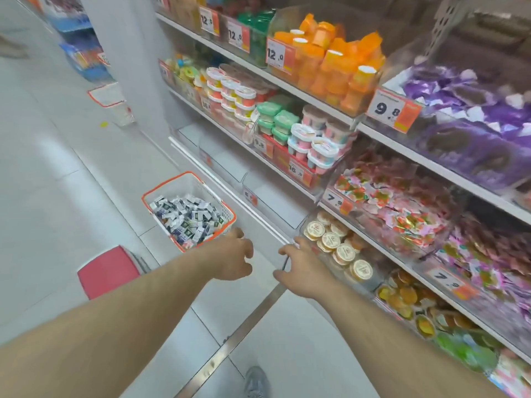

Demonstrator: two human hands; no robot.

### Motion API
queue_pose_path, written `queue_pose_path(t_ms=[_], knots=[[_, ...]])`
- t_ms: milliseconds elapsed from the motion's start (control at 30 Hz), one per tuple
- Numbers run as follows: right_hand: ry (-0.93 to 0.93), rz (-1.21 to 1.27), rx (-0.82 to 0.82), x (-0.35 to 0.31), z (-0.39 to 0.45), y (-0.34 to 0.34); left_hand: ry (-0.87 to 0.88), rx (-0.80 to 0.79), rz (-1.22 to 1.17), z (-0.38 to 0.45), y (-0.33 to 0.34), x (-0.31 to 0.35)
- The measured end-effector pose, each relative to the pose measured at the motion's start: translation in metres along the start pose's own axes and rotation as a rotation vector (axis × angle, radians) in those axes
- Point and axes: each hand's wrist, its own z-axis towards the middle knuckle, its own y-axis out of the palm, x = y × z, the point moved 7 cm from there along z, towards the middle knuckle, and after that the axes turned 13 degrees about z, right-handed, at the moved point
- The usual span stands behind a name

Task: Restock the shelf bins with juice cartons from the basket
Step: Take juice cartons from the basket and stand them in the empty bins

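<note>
Orange-rimmed, the white basket (188,209) sits on the floor (57,182) at ten o'clock from the hands, heaped with small dark-and-white juice cartons (186,218), below the empty clear shelf bins (267,196). The left hand (234,258) hovers just beside the basket's near corner, fingers loosely curled and holding nothing. The right hand (300,267), at three o'clock from it, is spread, empty, near gold-lidded cups (339,248).

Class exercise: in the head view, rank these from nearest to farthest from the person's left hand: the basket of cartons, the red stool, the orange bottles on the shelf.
From the left hand:
1. Basket, just beyond the fingers, on the floor.
2. Red stool, on the floor to the left.
3. Orange bottles, high on the shelf to the right.
</note>
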Motion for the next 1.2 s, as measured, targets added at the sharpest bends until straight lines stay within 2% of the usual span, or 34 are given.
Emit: queue_pose_path(t_ms=[200, 400, 633, 767, 900, 1033, 1200], knots=[[0.032, -0.037, -0.026, -0.053, 0.072, 0.015, 0.043, -0.032, -0.007, 0.044, -0.013, -0.078], [0.101, -0.041, 0.035, -0.122, 0.133, 0.050, 0.097, 0.003, 0.014, 0.077, -0.029, -0.196], [0.214, 0.010, 0.050, -0.192, 0.183, 0.096, 0.238, -0.096, 0.017, 0.109, -0.031, -0.294], [0.249, 0.043, 0.080, -0.206, 0.224, 0.101, 0.296, -0.121, 0.058, 0.145, -0.042, -0.326], [0.229, 0.111, 0.102, -0.209, 0.289, 0.103, 0.255, -0.118, 0.115, 0.189, -0.064, -0.363], [0.212, 0.176, 0.046, -0.216, 0.355, 0.106, 0.210, -0.193, 0.198, 0.223, -0.081, -0.403], [0.228, 0.246, 0.033, -0.214, 0.402, 0.102, 0.210, -0.226, 0.225, 0.266, -0.094, -0.415]])
